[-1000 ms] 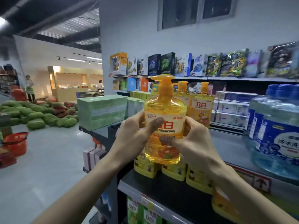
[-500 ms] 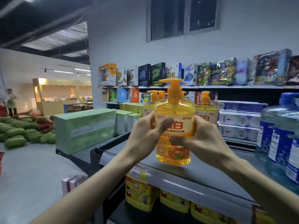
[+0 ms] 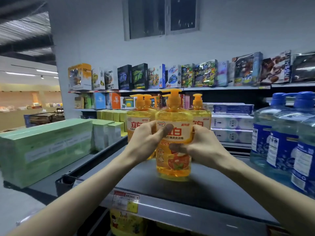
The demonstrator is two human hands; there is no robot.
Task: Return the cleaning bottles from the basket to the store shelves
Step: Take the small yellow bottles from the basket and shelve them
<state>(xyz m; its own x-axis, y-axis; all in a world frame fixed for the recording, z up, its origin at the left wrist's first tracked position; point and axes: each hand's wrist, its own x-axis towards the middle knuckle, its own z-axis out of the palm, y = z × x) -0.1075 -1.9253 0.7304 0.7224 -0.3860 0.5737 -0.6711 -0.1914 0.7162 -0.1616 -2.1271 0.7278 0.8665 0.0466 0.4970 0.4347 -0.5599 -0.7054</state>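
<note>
- dish-soap bottle [image 3: 173, 160]: 1 s ago it was in mid-air in front of the lower tier. 0.5 s ago it was lifted over the shelf lip. Now its base looks set down on the grey shelf top [image 3: 221, 184].
- It has closed in on the shelved orange bottles [image 3: 139, 116] and now stands just in front of them, covering part of them.
- left hand [image 3: 144, 142] and right hand [image 3: 202, 147] went forward with it, arms stretched further out.
- View swung up and right: the watermelons and red basket have left the frame, the window [image 3: 162, 17] is fully in, and more of the blue water jugs [image 3: 281, 142] shows.
- yellow packs [image 3: 126, 220] sat directly under the bottle before. Now they only peek out below the shelf edge.
</note>
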